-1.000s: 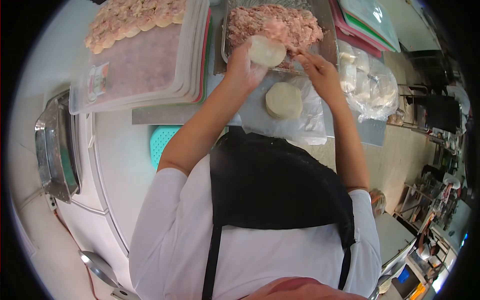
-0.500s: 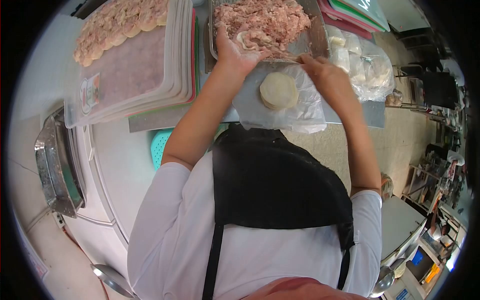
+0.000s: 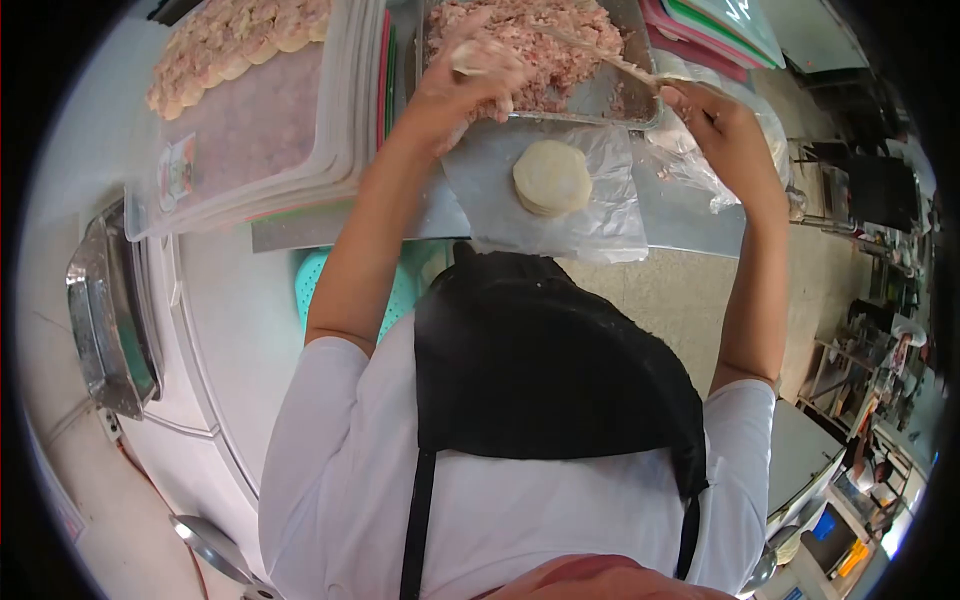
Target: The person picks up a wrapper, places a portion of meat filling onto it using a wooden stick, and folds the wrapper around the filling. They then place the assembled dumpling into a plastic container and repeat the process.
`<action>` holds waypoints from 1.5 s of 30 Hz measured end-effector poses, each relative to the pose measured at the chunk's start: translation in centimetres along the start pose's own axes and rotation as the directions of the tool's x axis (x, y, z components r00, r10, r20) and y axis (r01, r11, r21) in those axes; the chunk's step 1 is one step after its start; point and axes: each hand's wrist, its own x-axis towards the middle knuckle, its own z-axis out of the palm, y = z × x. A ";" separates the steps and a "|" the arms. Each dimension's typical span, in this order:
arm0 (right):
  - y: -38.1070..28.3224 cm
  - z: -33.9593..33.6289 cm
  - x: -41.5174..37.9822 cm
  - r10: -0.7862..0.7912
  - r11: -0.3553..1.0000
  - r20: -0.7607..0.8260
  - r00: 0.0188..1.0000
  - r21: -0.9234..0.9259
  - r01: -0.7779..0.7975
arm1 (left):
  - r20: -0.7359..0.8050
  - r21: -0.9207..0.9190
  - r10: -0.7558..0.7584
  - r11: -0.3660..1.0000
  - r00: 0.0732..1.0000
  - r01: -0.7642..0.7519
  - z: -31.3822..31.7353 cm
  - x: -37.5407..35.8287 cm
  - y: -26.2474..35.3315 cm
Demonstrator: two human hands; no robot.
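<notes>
My left hand (image 3: 465, 88), smeared with meat and slightly blurred, is closed around a dumpling (image 3: 478, 60), whose pale wrapper shows between the fingers. It is over the near left side of a metal tray (image 3: 590, 118) heaped with pink minced meat (image 3: 555, 70). At the tray's right rim, my right hand (image 3: 725, 130) grips the end of a thin, flat spatula (image 3: 632, 70). The spatula's far end reaches over the meat. Between my forearms, a stack of round dough wrappers (image 3: 552, 178) rests on a clear plastic bag (image 3: 612, 215) on the metal table.
Stacked plastic trays (image 3: 250, 130) stand at left, the top one holding rows of dumplings (image 3: 230, 50). Bagged wrappers (image 3: 705, 150) lie at right, below coloured trays (image 3: 715, 35). A teal basket (image 3: 312, 285) sits under the table edge; a metal pan (image 3: 100, 330) is far left.
My left hand has moved left and turned, its fingers now folded around the dumpling. My right hand has moved right, drawing the spatula away from the left hand.
</notes>
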 end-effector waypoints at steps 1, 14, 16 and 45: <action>0.2 0.5 -0.1 -0.057 0.997 0.045 0.997 0.053 0.054 | 0.051 0.196 0.040 0.979 0.998 -0.049 0.3 -0.1 -0.1; 6.6 2.9 0.9 -0.459 0.886 0.031 0.888 0.095 0.455 | -0.049 0.844 0.296 0.523 0.954 -0.119 2.9 2.9 -2.3; 8.0 2.1 2.4 -0.461 0.887 0.061 0.886 0.011 0.461 | -0.069 0.903 0.323 0.422 0.944 -0.078 2.8 3.1 -3.2; 11.0 -0.8 5.5 -0.460 0.888 0.186 0.868 0.089 0.452 | -0.139 0.947 0.175 0.311 0.975 0.079 6.1 3.1 -2.2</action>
